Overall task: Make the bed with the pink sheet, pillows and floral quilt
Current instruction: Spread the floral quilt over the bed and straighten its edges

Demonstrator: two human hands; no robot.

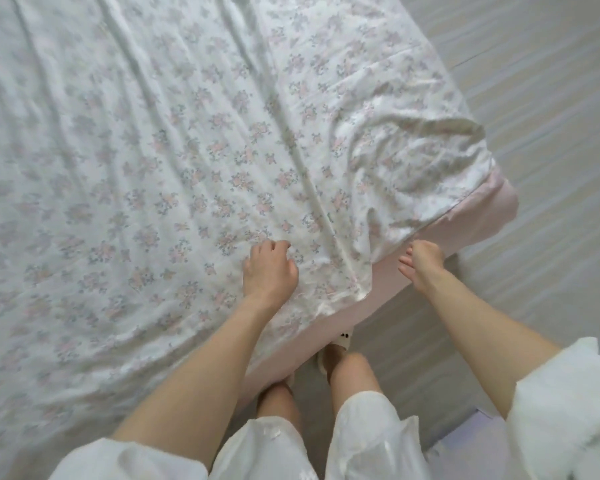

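Left hand [270, 271]: fingers loosely curled, resting on floral quilt [146, 161] near bed edge, gripping nothing. Right hand [419, 265]: fingers relaxed, apart, beside pink sheet [471, 220] corner. Quilt spread, wrinkled, corner rumpled.

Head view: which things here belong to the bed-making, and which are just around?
In the job:
- floral quilt, spread over the bed, its corner bunched
- pink sheet, showing at the bed's edge
- left hand, on the quilt
- right hand, open beside the edge

Just around:
- slipper
- floor
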